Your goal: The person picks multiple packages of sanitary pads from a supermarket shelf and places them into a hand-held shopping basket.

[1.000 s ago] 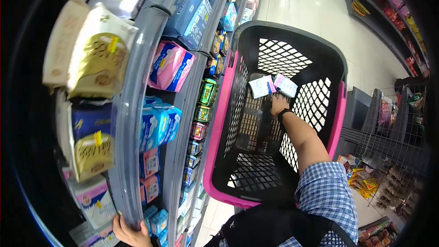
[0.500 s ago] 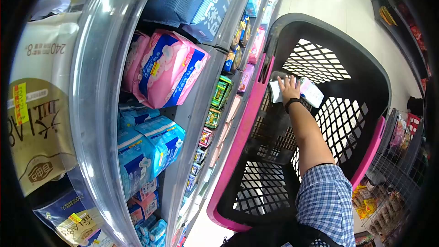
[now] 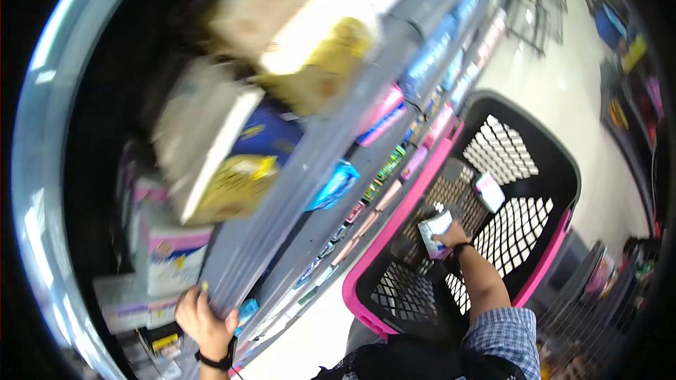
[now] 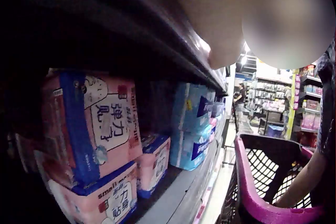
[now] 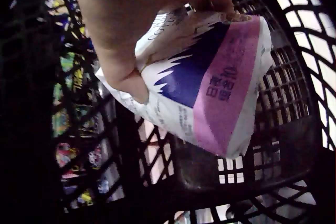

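Inside the black basket with pink edges [image 3: 422,193], the right hand [image 3: 454,233] pinches a white package [image 3: 435,229]. The right wrist view shows that package [image 5: 210,82] up close, white with a purple band and a dark blue patch, the thumb and fingers of the right hand [image 5: 157,19] gripping it from above. A second white and pink package [image 3: 491,193] lies apart from it, further up in the basket. The left hand [image 3: 204,320] rests on the shelf's front edge, beside white and pink packs [image 3: 172,250]. In the left wrist view a blurred part of it [image 4: 215,19] shows at the top.
Shelves on the left hold gold packs [image 3: 236,186], blue packs [image 3: 334,185] and, in the left wrist view, pink packs [image 4: 94,124]. A wire rack [image 3: 588,309] stands right of the basket. Pale floor [image 3: 563,127] shows beyond it. A person [image 4: 239,100] stands far down the aisle.
The right hand has drawn one package down the basket, away from the other. The left hand, out of view half a second ago, shows on the shelf edge. The head view has shifted and blurred.
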Available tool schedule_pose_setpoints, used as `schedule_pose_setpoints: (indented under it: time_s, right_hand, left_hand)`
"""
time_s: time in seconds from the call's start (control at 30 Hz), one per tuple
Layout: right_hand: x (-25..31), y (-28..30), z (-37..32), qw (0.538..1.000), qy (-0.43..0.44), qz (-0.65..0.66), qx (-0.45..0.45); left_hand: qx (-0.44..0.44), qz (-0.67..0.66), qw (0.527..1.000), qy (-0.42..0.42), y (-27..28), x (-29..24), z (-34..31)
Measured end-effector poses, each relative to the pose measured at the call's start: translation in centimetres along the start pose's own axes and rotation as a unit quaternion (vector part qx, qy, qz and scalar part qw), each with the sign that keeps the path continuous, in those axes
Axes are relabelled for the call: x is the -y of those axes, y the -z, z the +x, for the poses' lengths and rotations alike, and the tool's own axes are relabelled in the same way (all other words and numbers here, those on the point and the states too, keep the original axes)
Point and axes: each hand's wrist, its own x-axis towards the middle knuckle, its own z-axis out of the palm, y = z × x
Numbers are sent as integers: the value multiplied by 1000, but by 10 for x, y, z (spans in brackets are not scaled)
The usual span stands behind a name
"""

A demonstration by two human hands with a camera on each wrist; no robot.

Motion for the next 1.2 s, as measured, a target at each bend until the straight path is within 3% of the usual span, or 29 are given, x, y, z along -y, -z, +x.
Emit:
schedule_pose_setpoints:
  time_s: [0.03, 0.07, 0.13, 0.2, 0.27, 0.33, 0.37, 0.47, 0.53, 0.67, 0.8, 0.93, 1.2]
  right_hand:
    - [-29, 7, 43, 984, 128, 119, 27]
    - [-10, 27, 8, 990, 97, 98, 3]
    - [41, 122, -59, 965, 152, 213, -17]
    - [23, 118, -26, 915, 237, 313, -91]
    - [55, 171, -96, 880, 271, 379, -95]
    - [98, 200, -198, 812, 401, 386, -173]
    - [97, 199, -203, 818, 389, 382, -184]
    - [139, 190, -303, 737, 568, 243, -274]
    - [182, 165, -381, 627, 664, 40, -406]
    - [228, 130, -421, 504, 716, -71, -477]
    - [283, 91, -431, 477, 741, -104, -461]
    - [323, 76, -430, 481, 748, -129, -438]
    - [338, 80, -430, 473, 748, -178, -431]
  left_hand:
    - [-7, -1, 999, 32, 9, -7, -6]
    - [2, -18, 1000, 22, 10, -4, 5]
    - [7, -35, 999, 23, 9, -6, 9]
    - [-19, -65, 998, 20, 16, -5, 12]
    - [-37, -94, 995, 11, 15, 2, 7]
    - [-50, -121, 991, 11, 17, -1, 10]
    - [-51, -130, 990, 12, 20, 2, 6]
    - [-75, -180, 981, 2, 21, 11, -5]
    - [-103, -242, 963, -48, 25, 20, -15]
    - [-114, -322, 938, -65, 33, 33, -35]
    - [-107, -326, 934, -95, 31, 52, -60]
    - [-107, -307, 939, -112, 17, 61, -74]
    - [-132, -296, 936, -137, 4, 59, -74]
